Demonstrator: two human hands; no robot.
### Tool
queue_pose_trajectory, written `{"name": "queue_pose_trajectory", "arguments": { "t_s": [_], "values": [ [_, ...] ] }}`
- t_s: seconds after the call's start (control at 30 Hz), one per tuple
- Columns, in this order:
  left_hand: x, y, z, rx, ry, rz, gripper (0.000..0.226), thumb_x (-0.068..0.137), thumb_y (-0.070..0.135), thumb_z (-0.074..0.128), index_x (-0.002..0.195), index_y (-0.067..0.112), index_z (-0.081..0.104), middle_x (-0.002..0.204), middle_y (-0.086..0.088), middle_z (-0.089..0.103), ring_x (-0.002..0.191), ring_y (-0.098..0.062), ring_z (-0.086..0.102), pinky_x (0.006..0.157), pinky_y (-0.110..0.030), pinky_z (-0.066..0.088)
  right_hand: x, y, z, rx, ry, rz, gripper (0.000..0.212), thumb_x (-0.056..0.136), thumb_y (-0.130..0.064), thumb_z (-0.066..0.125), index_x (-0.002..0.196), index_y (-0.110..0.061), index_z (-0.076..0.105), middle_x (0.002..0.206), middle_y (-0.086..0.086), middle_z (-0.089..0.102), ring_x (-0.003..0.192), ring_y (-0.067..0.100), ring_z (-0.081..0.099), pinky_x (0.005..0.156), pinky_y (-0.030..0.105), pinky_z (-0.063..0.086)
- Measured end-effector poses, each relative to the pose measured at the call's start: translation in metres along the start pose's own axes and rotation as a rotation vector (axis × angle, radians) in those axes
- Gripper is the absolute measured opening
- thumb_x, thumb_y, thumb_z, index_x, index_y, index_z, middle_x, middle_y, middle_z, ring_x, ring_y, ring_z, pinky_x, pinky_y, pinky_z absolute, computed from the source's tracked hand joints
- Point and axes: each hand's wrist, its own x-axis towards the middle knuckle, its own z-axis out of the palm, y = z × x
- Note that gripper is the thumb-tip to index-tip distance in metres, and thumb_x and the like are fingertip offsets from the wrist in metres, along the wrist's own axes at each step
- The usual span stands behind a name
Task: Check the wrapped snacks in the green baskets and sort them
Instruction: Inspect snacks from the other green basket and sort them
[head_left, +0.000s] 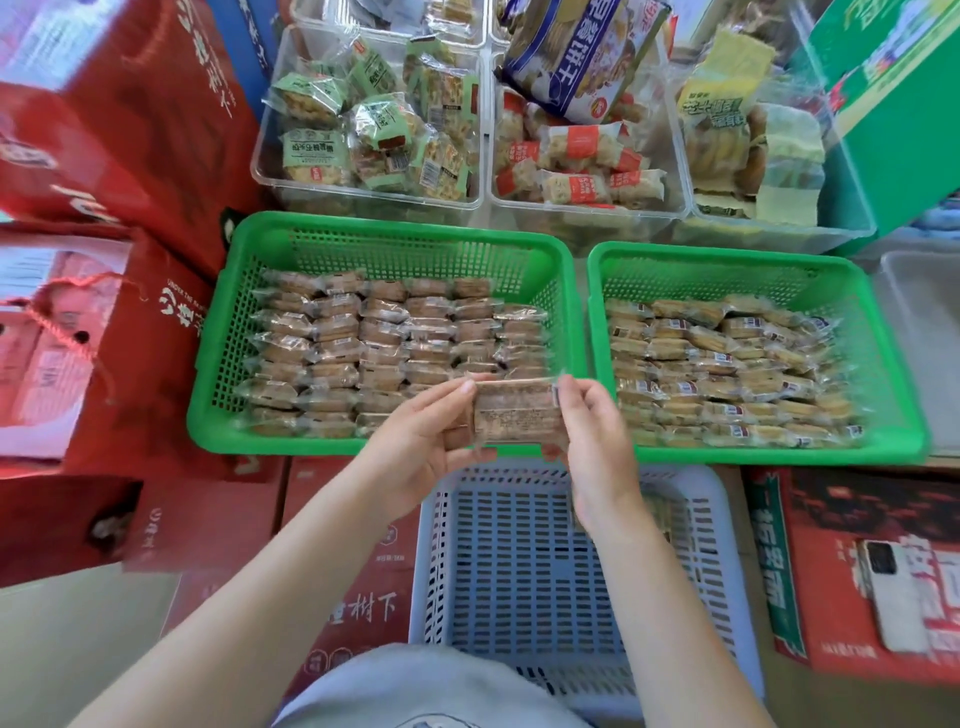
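Both hands hold one wrapped snack (519, 415) between them: the left hand (415, 441) pinches its left end with thumb and fingers curled round the wrapper, and the right hand (592, 441) grips the right end the same way. The packet is held up in the air over the gap between the near rims of the two green baskets and the far edge of the pale blue basket (530, 571) in front of the person. Its long axis runs left to right across the view, roughly level, with the printed label face turned up toward the camera, so I judge the checking step to be in hand. The left green basket (218, 364) is packed with brown snacks in tidy rows, the right green basket (893, 374) holds paler snacks lying more loosely, and the blue basket looks almost bare, apart from what may be a packet partly hidden behind the right forearm. By that, the sorting seems barely begun, with nearly everything left to check. Behind stand clear bins (374, 197) of other snacks.
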Motion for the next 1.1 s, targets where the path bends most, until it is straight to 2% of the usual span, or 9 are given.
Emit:
{"name": "queue_pose_trajectory", "arguments": {
  "t_s": [0.17,0.23,0.37,0.47,0.57,0.73,0.83,0.97,1.1],
  "values": [
    [-0.03,-0.017,-0.009,-0.092,0.004,0.007,0.038,0.095,0.023,0.06,0.13,0.009,0.065,0.116,-0.016,0.067,0.092,-0.021,0.068,0.067,-0.028,0.061,-0.026,0.001,0.006,-0.124,0.022,-0.147,0.03,0.106,-0.032,0.047,0.088,-0.008,0.05,0.073,0.008,0.043,0.064,0.017,0.04,0.06,0.029,0.037],
    [-0.04,-0.018,-0.011,-0.1,-0.009,0.038,0.039,0.092,0.021,0.062,0.128,0.007,0.065,0.11,-0.014,0.067,0.087,-0.019,0.068,0.068,-0.028,0.062,-0.034,0.003,0.007,-0.135,0.021,-0.106,0.028,0.105,-0.035,0.047,0.086,-0.015,0.052,0.07,0.008,0.042,0.061,0.017,0.039,0.054,0.026,0.035],
    [-0.063,-0.019,-0.013,-0.073,-0.092,0.068,0.04,0.089,0.018,0.064,0.127,0.006,0.065,0.112,-0.011,0.07,0.085,-0.017,0.069,0.067,-0.026,0.06,-0.055,0.01,0.012,0.316,-0.147,0.239,0.021,0.1,-0.039,0.054,0.098,-0.019,0.062,0.07,0.002,0.061,0.057,0.016,0.029,0.047,0.025,0.021],
    [-0.07,-0.019,-0.019,-0.049,-0.067,0.063,0.038,0.09,0.018,0.064,0.126,0.007,0.065,0.111,-0.011,0.07,0.085,-0.016,0.069,0.069,-0.028,0.062,-0.064,0.015,0.015,0.378,-0.203,0.228,0.035,0.098,-0.042,0.054,0.107,-0.01,0.064,0.069,0.005,0.048,0.053,0.014,0.02,0.044,0.025,0.016],
    [-0.076,-0.022,-0.029,-0.036,0.052,0.037,0.028,0.097,0.013,0.06,0.124,0.013,0.068,0.106,-0.01,0.073,0.086,-0.016,0.07,0.066,-0.029,0.062,-0.077,0.012,0.021,0.33,-0.21,0.142,0.038,0.102,-0.035,0.048,0.119,-0.003,0.059,0.065,0.002,0.054,0.041,0.009,0.036,0.038,0.018,0.023],
    [-0.084,-0.031,-0.037,-0.051,0.124,-0.004,0.03,0.101,0.014,0.057,0.131,0.014,0.064,0.107,-0.013,0.075,0.083,-0.019,0.073,0.066,-0.032,0.061,-0.09,0.01,0.03,0.195,-0.165,0.033,0.012,0.105,-0.017,0.049,0.097,-0.013,0.058,0.082,0.006,0.068,0.055,0.008,0.063,0.044,0.017,0.046],
    [-0.09,-0.034,-0.038,0.077,0.039,0.037,0.044,0.096,0.028,0.067,0.138,0.027,0.056,0.122,-0.009,0.071,0.1,-0.02,0.072,0.078,-0.038,0.062,-0.095,0.01,0.03,0.178,-0.108,0.035,0.013,0.105,-0.017,0.05,0.095,-0.014,0.059,0.085,0.009,0.068,0.061,0.012,0.064,0.046,0.019,0.047],
    [-0.093,-0.036,-0.042,0.472,-0.027,0.171,0.079,0.074,0.032,0.088,0.137,0.056,0.047,0.141,0.013,0.051,0.126,-0.016,0.059,0.099,-0.043,0.054,-0.094,0.01,0.026,0.273,-0.062,0.208,0.018,0.105,-0.022,0.049,0.107,-0.007,0.06,0.073,0.007,0.062,0.041,0.01,0.042,0.035,0.021,0.028],
    [-0.096,-0.033,-0.033,0.593,0.046,0.35,0.053,0.086,0.019,0.081,0.129,0.042,0.062,0.128,0.012,0.068,0.115,-0.005,0.065,0.09,-0.023,0.054,-0.09,0.013,0.02,0.455,-0.111,0.406,0.03,0.106,-0.019,0.046,0.078,-0.009,0.053,0.046,-0.005,0.034,0.033,0.006,0.026,0.032,0.02,0.02]
  ]
}}
